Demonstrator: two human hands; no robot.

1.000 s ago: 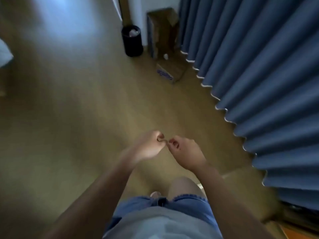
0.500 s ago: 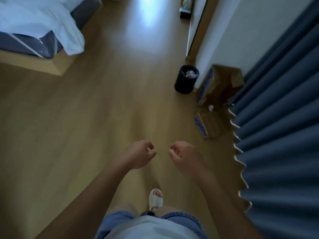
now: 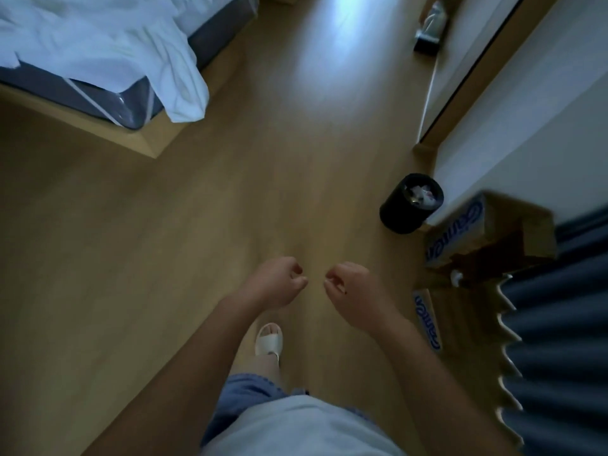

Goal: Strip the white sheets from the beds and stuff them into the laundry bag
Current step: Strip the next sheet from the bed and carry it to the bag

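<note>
A rumpled white sheet [image 3: 98, 44] lies on the bed at the top left, one corner hanging over the grey mattress [image 3: 131, 106] down toward the floor. My left hand [image 3: 276, 281] and my right hand [image 3: 352, 287] are held out in front of my waist, a small gap between them, far from the bed. Both have their fingers curled into loose fists and hold nothing. No laundry bag is in view.
Wooden floor [image 3: 263, 176] stretches between me and the bed's wooden base [image 3: 82, 126]. A black waste bin [image 3: 408, 205] stands by the white wall at right, with open cardboard boxes [image 3: 477, 235] beside it. Blue curtains [image 3: 559, 340] hang along the right edge.
The view has swung left from the curtains, bringing the bed and sheet into sight. My hands, touching at the fingertips a second ago, have come slightly apart.
</note>
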